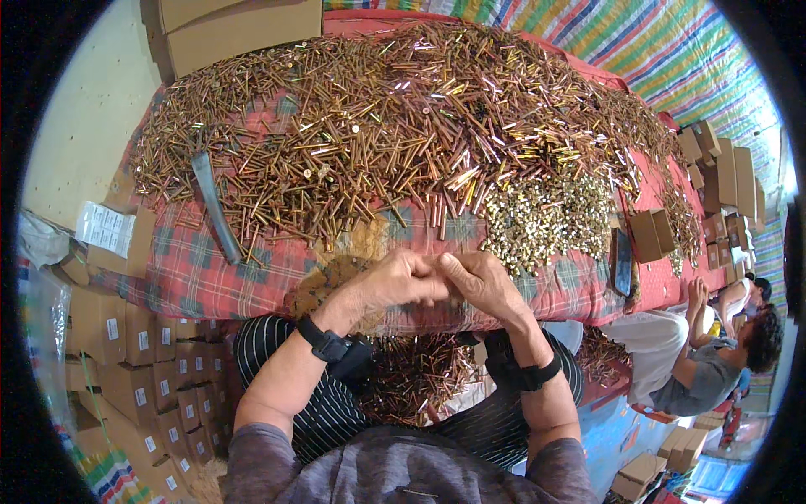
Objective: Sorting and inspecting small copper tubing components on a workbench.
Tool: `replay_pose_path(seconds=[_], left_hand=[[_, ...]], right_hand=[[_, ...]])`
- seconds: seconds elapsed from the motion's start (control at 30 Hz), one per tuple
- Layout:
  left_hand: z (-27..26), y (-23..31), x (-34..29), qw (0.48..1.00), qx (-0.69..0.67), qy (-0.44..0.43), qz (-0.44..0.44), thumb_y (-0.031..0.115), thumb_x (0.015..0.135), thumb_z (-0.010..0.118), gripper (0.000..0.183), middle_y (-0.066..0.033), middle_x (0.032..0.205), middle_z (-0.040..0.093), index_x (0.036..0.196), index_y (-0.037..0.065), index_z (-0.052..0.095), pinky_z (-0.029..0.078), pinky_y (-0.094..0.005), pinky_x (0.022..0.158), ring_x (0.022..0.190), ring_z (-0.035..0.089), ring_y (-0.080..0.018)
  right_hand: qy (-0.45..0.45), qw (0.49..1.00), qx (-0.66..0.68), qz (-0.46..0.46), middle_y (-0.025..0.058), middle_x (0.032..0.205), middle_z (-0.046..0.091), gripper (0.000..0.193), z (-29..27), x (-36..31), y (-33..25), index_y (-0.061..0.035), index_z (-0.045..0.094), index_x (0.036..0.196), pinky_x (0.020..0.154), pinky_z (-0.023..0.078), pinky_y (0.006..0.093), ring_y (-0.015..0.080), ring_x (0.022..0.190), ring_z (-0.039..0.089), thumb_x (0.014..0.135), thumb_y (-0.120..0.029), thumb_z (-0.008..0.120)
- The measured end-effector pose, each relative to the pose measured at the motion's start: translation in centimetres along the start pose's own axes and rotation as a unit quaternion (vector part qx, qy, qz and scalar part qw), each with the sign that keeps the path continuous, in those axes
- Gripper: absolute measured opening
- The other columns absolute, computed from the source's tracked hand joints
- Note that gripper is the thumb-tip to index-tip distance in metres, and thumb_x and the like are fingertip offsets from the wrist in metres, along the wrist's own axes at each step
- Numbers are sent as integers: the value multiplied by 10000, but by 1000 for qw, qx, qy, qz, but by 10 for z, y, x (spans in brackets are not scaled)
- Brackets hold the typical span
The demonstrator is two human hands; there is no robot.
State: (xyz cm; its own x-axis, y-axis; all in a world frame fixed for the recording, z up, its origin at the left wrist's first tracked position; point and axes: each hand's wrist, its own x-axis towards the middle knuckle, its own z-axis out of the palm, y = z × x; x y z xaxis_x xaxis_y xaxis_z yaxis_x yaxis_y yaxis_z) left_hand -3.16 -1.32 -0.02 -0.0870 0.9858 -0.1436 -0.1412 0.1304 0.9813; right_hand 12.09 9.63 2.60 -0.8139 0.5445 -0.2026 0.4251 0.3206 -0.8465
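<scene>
My left hand point(401, 279) and my right hand point(487, 286) meet over the near edge of the table, fingers curled in and touching. Whatever they pinch between them is hidden or too small to name. Just beyond lies a broad heap of long, thin copper-coloured metal rods point(361, 160). A few rods lie side by side at the heap's near edge. To the right of it, close to my right hand, spreads a pile of small shiny gold-coloured metal pieces point(546, 220). Red plaid cloth point(260, 290) covers the table under everything, with a worn brown patch near my left hand.
A curved grey strip point(216, 208) lies at left. Stacked cartons point(126, 336) stand left of my legs; more rods point(420, 378) sit below, between my knees. A small open box point(651, 235) and a dark blue object point(621, 262) are at right, near another seated person point(705, 361).
</scene>
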Motion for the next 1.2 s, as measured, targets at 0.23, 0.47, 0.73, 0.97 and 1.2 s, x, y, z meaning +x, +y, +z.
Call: replay_pose_path(seconds=[0.23, 0.47, 0.73, 0.97, 1.2], left_hand=[[-15, -19, 27, 841, 470, 218, 154, 5, 724, 611, 154, -136, 889, 592, 867, -13, 664, 495, -371, 704, 827, 592, -304], [-28, -18, 32, 737, 600, 219, 220, -23, 675, 594, 105, -122, 935, 565, 776, 0, 605, 470, -387, 769, 888, 549, -304], [-16, -3, 26, 782, 531, 218, 244, 28, 742, 610, 119, -79, 829, 604, 846, 42, 552, 427, -395, 767, 858, 543, -285], [6, -25, 19, 963, 165, 169, 127, 168, 912, 550, 165, 14, 798, 562, 966, 13, 566, 422, -233, 650, 741, 499, -69], [12, -25, 14, 992, -37, 104, 65, 215, 896, 601, 195, 40, 792, 576, 975, 36, 615, 393, -176, 593, 666, 473, -21]], right_hand=[[262, 931, -230, -103, 199, 752, 606, 253, 23, 39, 33, 6, 553, 767, 612, 467, 449, 384, 683, 590, 795, -219, 666], [252, 932, -240, -107, 227, 856, 605, 330, 29, 45, 27, 7, 489, 1053, 655, 487, 474, 412, 773, 601, 741, -29, 590], [228, 969, 96, -9, 102, 739, 590, 379, 17, 20, 11, 34, 433, 1146, 566, 490, 300, 176, 647, 594, 805, -39, 580], [246, 890, 383, -18, 37, 795, 573, 312, 22, 10, 4, 12, 429, 1145, 574, 470, 231, 99, 685, 557, 857, -16, 546], [260, 897, 357, -23, 27, 795, 585, 293, 27, 7, 7, -4, 446, 1127, 603, 456, 221, 84, 661, 537, 861, -27, 567]])
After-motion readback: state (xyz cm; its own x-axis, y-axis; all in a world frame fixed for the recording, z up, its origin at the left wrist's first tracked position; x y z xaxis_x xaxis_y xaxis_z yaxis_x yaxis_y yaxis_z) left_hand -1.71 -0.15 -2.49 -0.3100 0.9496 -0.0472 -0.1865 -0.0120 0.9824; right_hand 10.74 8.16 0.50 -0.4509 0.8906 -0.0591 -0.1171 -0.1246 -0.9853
